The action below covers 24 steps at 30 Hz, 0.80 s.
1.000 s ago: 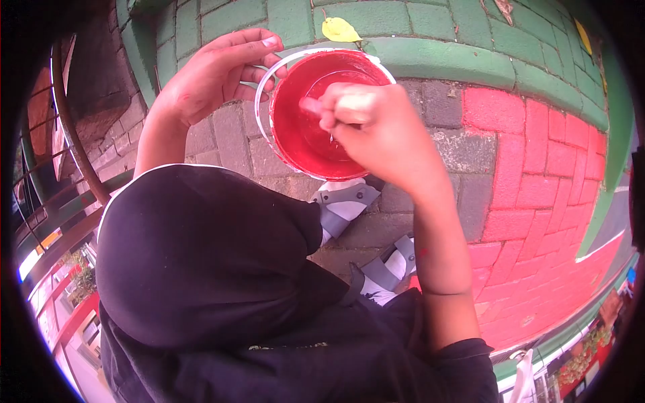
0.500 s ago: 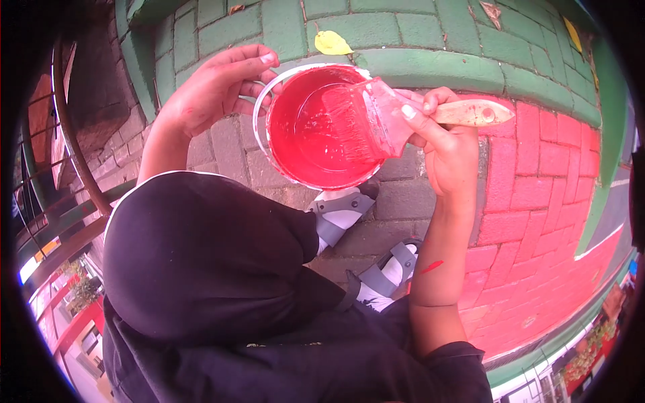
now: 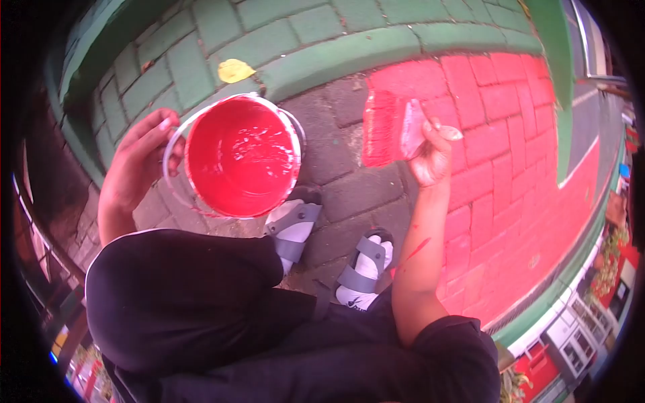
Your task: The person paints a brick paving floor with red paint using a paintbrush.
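My left hand (image 3: 138, 154) has its fingers curled around the white wire handle (image 3: 168, 164) of a paint bucket (image 3: 200, 151). The bucket hangs tilted, its mouth facing me, its inside coated red with wet, glossy red paint (image 3: 259, 144) in it. To the right, my right hand (image 3: 433, 158) grips a wide paintbrush (image 3: 381, 127) by its handle. The brush's bristles are soaked red and point left, apart from the bucket and over the border between grey and red paving.
Green-painted bricks and a green kerb (image 3: 336, 59) run along the top, with a yellow leaf (image 3: 235, 70) lying there. Red-painted paving (image 3: 497, 148) spreads to the right. Below the bucket, sandalled feet (image 3: 293, 232) stand on grey pavers (image 3: 342, 195).
The paintbrush has come out of the bucket and moved right with my right hand. My left hand and the bucket have shifted left and down in view.
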Motion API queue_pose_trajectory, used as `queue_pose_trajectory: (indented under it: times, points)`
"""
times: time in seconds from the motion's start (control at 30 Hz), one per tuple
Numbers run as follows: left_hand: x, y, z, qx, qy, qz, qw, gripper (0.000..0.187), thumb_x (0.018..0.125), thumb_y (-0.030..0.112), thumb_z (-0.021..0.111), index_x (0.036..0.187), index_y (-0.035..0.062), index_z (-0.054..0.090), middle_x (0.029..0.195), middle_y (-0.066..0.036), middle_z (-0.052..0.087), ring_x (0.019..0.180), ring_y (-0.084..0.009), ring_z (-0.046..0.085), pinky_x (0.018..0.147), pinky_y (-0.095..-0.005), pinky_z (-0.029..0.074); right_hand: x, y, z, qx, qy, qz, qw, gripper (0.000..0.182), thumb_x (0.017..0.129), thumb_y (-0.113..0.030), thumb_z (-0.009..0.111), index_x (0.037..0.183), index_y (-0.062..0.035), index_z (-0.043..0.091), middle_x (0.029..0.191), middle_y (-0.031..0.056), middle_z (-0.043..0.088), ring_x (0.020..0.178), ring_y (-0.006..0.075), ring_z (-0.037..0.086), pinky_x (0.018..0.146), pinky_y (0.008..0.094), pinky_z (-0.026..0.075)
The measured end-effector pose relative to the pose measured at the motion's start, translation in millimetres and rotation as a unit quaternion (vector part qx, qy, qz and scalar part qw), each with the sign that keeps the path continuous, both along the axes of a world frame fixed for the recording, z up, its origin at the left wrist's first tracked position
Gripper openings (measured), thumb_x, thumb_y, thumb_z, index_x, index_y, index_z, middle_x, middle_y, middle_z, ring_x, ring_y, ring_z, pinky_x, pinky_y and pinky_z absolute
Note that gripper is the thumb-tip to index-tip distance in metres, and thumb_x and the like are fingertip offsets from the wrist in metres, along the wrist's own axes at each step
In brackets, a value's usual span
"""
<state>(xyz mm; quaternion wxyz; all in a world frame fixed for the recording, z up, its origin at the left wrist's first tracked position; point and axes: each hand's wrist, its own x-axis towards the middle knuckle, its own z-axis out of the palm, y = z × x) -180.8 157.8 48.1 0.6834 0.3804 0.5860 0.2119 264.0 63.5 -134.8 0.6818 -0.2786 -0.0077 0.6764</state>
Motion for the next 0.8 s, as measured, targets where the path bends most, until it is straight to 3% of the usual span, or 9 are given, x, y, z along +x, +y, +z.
queue_pose_trajectory:
  times: [0.2,0.3,0.43,0.5,0.57,0.63,0.7,0.77,0.8]
  points:
    - [9,4,-1,-0.009,0.019,-0.004,1.0,0.023,0.104,0.03,0.055,0.114,0.0087,0.055,0.077,0.0,0.061,0.057,-0.0053,0.055,0.053,-0.018,0.044,98,-34,-39,-0.093,-0.259,-0.011,0.961,0.026,0.086,0.008,0.067,0.089,-0.0128,0.052,0.108,0.0124,0.07,0.096,0.0239,0.071,0.083,0.0406,0.061]
    - [13,3,-2,0.003,0.028,-0.001,1.0,0.022,0.105,0.03,0.054,0.113,0.0096,0.055,0.075,0.0,0.059,0.053,-0.0036,0.053,0.048,-0.0165,0.041,69,-24,-46,-0.124,-0.354,0.024,0.927,0.031,0.083,0.009,0.072,0.088,-0.0121,0.05,0.108,0.0123,0.069,0.089,0.0211,0.071,0.075,0.0369,0.062]
    - [19,1,1,0.018,0.025,-0.008,0.999,0.019,0.105,0.028,0.052,0.113,0.0101,0.052,0.074,0.002,0.053,0.05,-0.002,0.048,0.045,-0.0151,0.039,12,-14,-41,-0.105,-0.396,0.057,0.911,0.028,0.081,0.006,0.076,0.086,-0.0093,0.053,0.102,0.01,0.07,0.086,0.0162,0.069,0.076,0.0329,0.059]
    - [23,-3,4,0.018,0.024,-0.01,0.999,0.02,0.105,0.028,0.052,0.113,0.0101,0.051,0.073,0.003,0.052,0.05,-0.0018,0.047,0.044,-0.0148,0.038,4,-12,-39,-0.105,-0.59,0.02,0.8,0.024,0.079,0.006,0.077,0.082,-0.0061,0.057,0.095,0.0086,0.071,0.085,0.0127,0.066,0.076,0.0297,0.055]
    - [26,-7,9,0.028,0.044,-0.008,0.999,0.022,0.104,0.029,0.053,0.114,0.0096,0.05,0.074,0.002,0.053,0.049,-0.0018,0.045,0.044,-0.0146,0.037,4,-8,-24,-0.133,-0.608,-0.002,0.783,0.021,0.08,0.006,0.076,0.077,-0.0039,0.058,0.091,0.0071,0.071,0.085,0.0114,0.064,0.078,0.0282,0.053]
    - [24,-11,8,0.038,0.04,-0.004,0.998,0.023,0.104,0.029,0.053,0.115,0.0091,0.049,0.074,0.002,0.053,0.049,-0.0019,0.045,0.044,-0.0145,0.036,7,-6,-19,-0.075,-0.714,-0.074,0.693,0.02,0.078,0.003,0.076,0.075,-0.0022,0.058,0.076,-0.0002,0.063,0.069,0.007,0.057,0.063,0.0265,0.049]
    - [25,-13,9,0.048,0.035,-0.001,0.998,0.025,0.104,0.03,0.053,0.116,0.0087,0.048,0.075,0.002,0.053,0.049,-0.0019,0.044,0.044,-0.0145,0.035,4,-3,-16,-0.01,-0.741,-0.128,0.659,0.011,0.082,0.001,0.072,0.077,-0.0008,0.063,0.077,0.0051,0.07,0.068,0.0114,0.064,0.062,0.0302,0.051]
    - [29,-13,12,0.048,0.048,-0.001,0.998,0.026,0.102,0.033,0.055,0.113,0.0098,0.052,0.073,0.001,0.054,0.051,-0.0047,0.046,0.047,-0.0175,0.035,-5,-1,-11,0.0,-0.832,-0.065,0.55,0.004,0.085,0.0,0.067,0.085,-0.0037,0.068,0.081,0.0121,0.072,0.067,0.0238,0.07,0.063,0.0365,0.054]
    - [30,-13,12,0.048,0.046,-0.004,0.998,0.026,0.102,0.033,0.055,0.113,0.0098,0.052,0.073,0.001,0.054,0.051,-0.0047,0.046,0.047,-0.0175,0.035,-19,-5,-7,-0.019,-0.827,0.03,0.562,0.011,0.085,-0.003,0.064,0.091,-0.0083,0.072,0.085,0.0153,0.071,0.074,0.0341,0.07,0.064,0.0421,0.054]
